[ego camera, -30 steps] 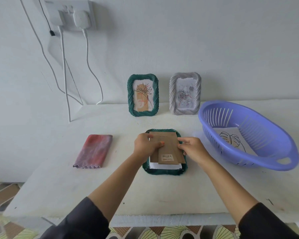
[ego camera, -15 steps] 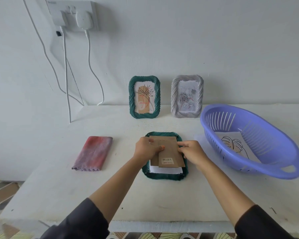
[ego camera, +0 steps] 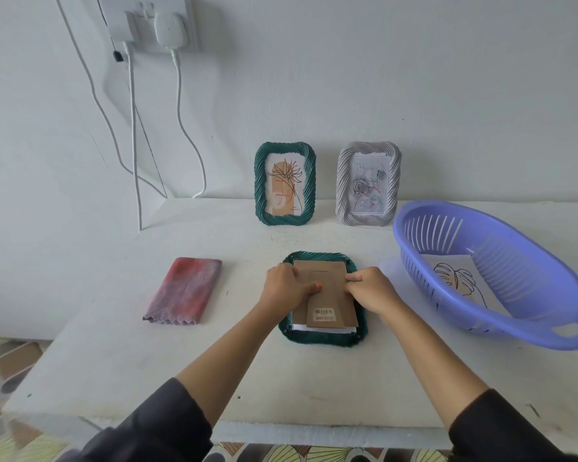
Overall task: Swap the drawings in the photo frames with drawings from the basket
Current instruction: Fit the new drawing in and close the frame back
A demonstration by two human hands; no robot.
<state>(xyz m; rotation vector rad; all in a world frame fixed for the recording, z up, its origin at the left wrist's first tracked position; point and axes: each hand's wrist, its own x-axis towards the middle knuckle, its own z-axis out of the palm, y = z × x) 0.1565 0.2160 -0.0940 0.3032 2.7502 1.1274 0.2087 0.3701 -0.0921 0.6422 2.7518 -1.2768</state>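
Lengthwise toward wall (ego camera: 381, 78), face-down green frame (ego camera: 324, 340), left hand (ego camera: 282, 288), right hand (ego camera: 371, 291) gripping backing board (ego camera: 324, 271)

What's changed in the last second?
The right hand has curled its fingers in at the right edge of the brown backing board; a second ago they lay straighter. The left hand still holds the board's left side, thumb on top. The face-down green frame, standing green frame, grey frame, basket and cloth have not moved.

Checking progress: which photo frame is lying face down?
The green frame lying flat at the front, cardboard back up; the other green frame and grey frame stand upright.
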